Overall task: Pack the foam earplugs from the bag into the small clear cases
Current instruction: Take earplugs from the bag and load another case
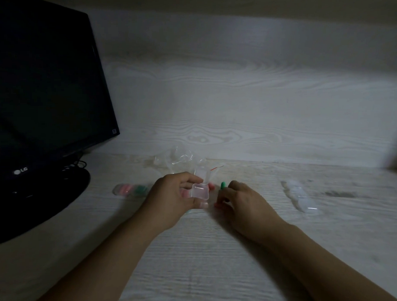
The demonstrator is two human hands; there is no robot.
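The left hand (172,196) pinches an open clear case (200,190) while the right hand (239,200) pinches a green earplug (223,185) just beside it (bag (184,159) beyond), so steady the case and drop it straight in.

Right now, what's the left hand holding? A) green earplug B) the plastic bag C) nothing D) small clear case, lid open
D: the left hand grips the small clear case with its lid raised, while the green earplug sits at the right hand and the plastic bag lies on the desk behind.
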